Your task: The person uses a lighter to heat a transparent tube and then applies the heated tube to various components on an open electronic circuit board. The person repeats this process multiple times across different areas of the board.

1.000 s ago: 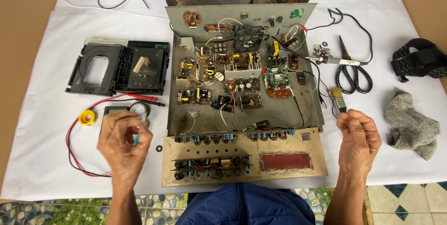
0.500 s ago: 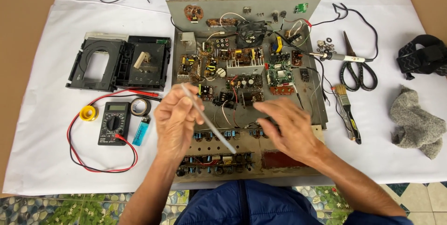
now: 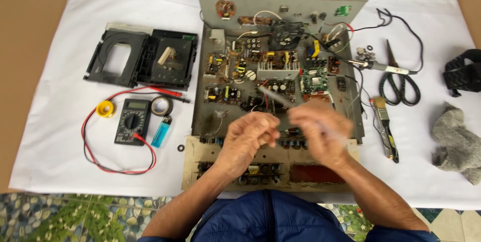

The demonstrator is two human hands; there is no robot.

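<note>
1. Head view, looking straight down: I see a grey metal chassis tray packed with small circuit boards [image 3: 235, 46] lying on a white sheet [image 3: 60, 137], and I place everything else by that chassis.
2. My left hand [image 3: 248, 142] hovers over the near edge of the chassis, fingers curled in and pinched around the near end of a thin pale rod-shaped tool [image 3: 275, 96].
3. That thin tool slants from the left hand up across the middle boards of the chassis; it is blurred, so I cannot tell what kind of tool it is.
4. My right hand [image 3: 320, 132] sits just right of the left one, over the same near edge, fingers bent inward. It is motion-blurred, and I cannot tell whether it has hold of anything.
5. Touching the near edge of the chassis lies a tan front panel strip with rows of small knobs [image 3: 193, 164], partly under both forearms.
6. Left of the chassis rest a black digital multimeter with red leads [image 3: 132, 122], a blue lighter [image 3: 161, 131], a roll of black tape [image 3: 162, 105] and a yellow spool [image 3: 105, 109].
7. Further left and away sits an opened black plastic disc-drive mechanism [image 3: 140, 59].
8. Right of the chassis lie a small brush with a dark handle [image 3: 387, 127], black-handled scissors [image 3: 398, 79] and a grey crumpled rag [image 3: 457, 139].
</note>
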